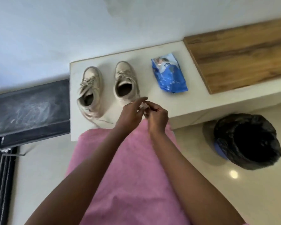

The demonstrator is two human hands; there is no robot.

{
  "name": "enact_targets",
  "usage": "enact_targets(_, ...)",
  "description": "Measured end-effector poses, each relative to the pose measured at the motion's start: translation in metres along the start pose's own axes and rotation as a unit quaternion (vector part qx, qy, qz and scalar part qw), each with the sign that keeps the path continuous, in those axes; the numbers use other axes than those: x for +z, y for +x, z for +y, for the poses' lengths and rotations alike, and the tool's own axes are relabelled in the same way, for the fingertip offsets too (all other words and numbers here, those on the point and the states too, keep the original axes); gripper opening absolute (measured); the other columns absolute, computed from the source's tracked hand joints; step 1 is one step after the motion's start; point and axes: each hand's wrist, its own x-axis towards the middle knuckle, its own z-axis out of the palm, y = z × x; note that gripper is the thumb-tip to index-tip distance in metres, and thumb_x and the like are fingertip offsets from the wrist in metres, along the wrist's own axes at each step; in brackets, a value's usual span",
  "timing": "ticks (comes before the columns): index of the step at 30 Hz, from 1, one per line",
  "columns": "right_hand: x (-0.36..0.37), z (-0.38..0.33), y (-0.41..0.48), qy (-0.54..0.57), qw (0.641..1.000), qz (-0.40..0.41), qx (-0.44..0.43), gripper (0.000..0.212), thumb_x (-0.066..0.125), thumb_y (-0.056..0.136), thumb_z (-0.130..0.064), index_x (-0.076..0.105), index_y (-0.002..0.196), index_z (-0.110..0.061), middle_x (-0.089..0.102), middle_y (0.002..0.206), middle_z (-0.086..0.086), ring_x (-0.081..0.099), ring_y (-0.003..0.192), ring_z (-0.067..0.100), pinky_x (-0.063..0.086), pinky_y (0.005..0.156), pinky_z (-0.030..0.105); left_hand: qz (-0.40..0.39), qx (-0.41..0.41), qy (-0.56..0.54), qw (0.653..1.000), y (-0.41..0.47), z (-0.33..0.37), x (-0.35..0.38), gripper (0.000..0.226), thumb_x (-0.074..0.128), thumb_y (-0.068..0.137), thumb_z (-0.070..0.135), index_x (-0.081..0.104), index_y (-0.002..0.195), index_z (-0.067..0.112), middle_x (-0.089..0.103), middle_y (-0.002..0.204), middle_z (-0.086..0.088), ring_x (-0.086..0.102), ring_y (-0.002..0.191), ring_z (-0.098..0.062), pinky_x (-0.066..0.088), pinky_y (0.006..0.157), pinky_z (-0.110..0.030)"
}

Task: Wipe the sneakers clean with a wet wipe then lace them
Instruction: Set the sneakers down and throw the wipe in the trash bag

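Two off-white sneakers stand side by side on a white ledge (154, 51), toes pointing away from me. The left sneaker (90, 91) has loose laces trailing toward the ledge's near edge. The right sneaker (126, 83) stands just beyond my hands. A blue wet-wipe pack (169, 75) lies to the right of the shoes. My left hand (131, 112) and my right hand (156, 116) meet in front of the right sneaker's heel, and both pinch a small white thing (144, 107) between their fingertips; whether it is a wipe or a lace end is unclear.
A bin lined with a black bag (246, 142) stands on the floor at the right. A wooden panel (243, 56) lies on the ledge's right part. A dark box-like surface (29, 108) adjoins the ledge on the left. My pink garment (125, 168) fills the foreground.
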Motion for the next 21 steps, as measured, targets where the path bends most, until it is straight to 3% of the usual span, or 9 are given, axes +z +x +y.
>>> enact_targets(4,-0.094,0.004,0.040,0.032,0.991,0.130,0.017,0.023,0.069,0.077,-0.002,0.076,0.078,-0.024,0.073,0.078,-0.002,0.068,0.076,0.015,0.057,0.077,0.037,-0.085,-0.028,-0.026,0.996,0.027,0.065,0.090,0.038,0.054,0.087,0.002,0.061,0.122,0.014,0.067,0.116,-0.007,0.064,0.099,-0.018,0.034,0.073,0.000)
enact_targets(7,-0.163,0.008,0.064,0.069,0.976,0.204,0.035,0.013,0.074,0.076,-0.006,0.075,0.087,-0.013,0.070,0.076,0.003,0.063,0.066,0.011,0.057,0.071,0.032,-0.163,-0.020,-0.014,0.986,0.043,0.103,0.156,0.033,0.056,0.084,0.002,0.066,0.114,0.009,0.069,0.109,-0.009,0.064,0.098,-0.019,0.042,0.076,-0.014)
enact_targets(11,-0.250,0.018,0.101,0.180,0.931,0.297,0.114,0.028,0.049,0.079,0.014,0.070,0.092,0.001,0.065,0.077,0.008,0.060,0.071,0.021,0.051,0.057,0.026,-0.264,-0.022,0.009,0.964,0.060,0.150,0.241,0.027,0.060,0.086,0.011,0.067,0.111,0.003,0.065,0.116,-0.013,0.058,0.109,-0.024,0.041,0.083,-0.024)
enact_targets(15,-0.319,0.013,0.115,0.349,0.865,0.330,0.147,0.030,0.033,0.082,0.014,0.060,0.077,-0.001,0.057,0.079,0.012,0.057,0.070,0.023,0.051,0.059,0.027,-0.361,-0.032,-0.004,0.932,0.060,0.185,0.315,0.021,0.056,0.086,0.008,0.070,0.101,0.003,0.066,0.096,-0.010,0.061,0.096,-0.023,0.041,0.061,-0.024)
enact_targets(18,-0.359,0.013,0.126,0.361,0.849,0.358,0.146,0.022,0.037,0.089,0.009,0.057,0.093,0.002,0.060,0.096,0.016,0.059,0.084,0.026,0.051,0.083,0.035,-0.400,-0.041,0.006,0.916,0.054,0.204,0.361,0.028,0.052,0.088,0.005,0.062,0.113,-0.002,0.062,0.114,-0.018,0.056,0.111,-0.031,0.045,0.079,-0.033)
enact_targets(21,-0.385,0.018,0.141,0.347,0.844,0.381,0.147,0.031,0.039,0.096,-0.002,0.051,0.125,0.003,0.056,0.119,0.015,0.056,0.104,0.028,0.047,0.088,0.036,-0.409,-0.073,-0.007,0.909,0.050,0.216,0.381,0.047,0.045,0.092,0.002,0.042,0.139,0.005,0.042,0.144,-0.015,0.040,0.132,-0.028,0.035,0.104,-0.033)
